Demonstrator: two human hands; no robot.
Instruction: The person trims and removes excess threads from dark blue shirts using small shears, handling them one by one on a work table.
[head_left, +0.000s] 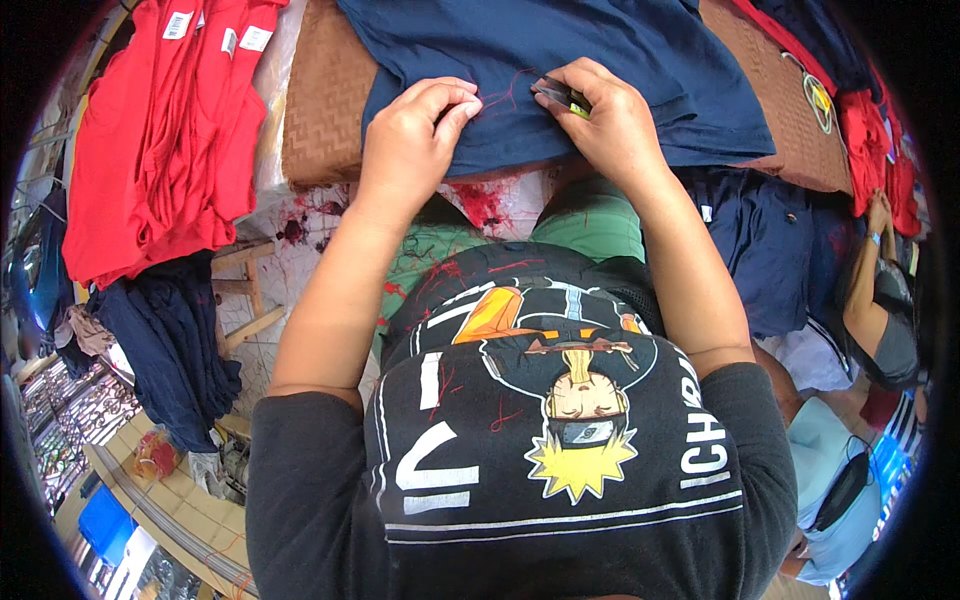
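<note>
A navy blue garment lies spread over the brown tabletop in front of me. My left hand is closed above its left part, thumb and index finger pinched at one end of a loose red thread. To the right, my right hand is closed around small thread snips with dark blades and a yellow-green part. Their tip points left, close to the thread's other side. The lower half of the snips is hidden by my fingers.
Red garments with white tags are piled at the left, with dark cloth hanging below. More navy garments hang at the right. Red thread scraps litter the floor near my legs. Other people are at the right edge.
</note>
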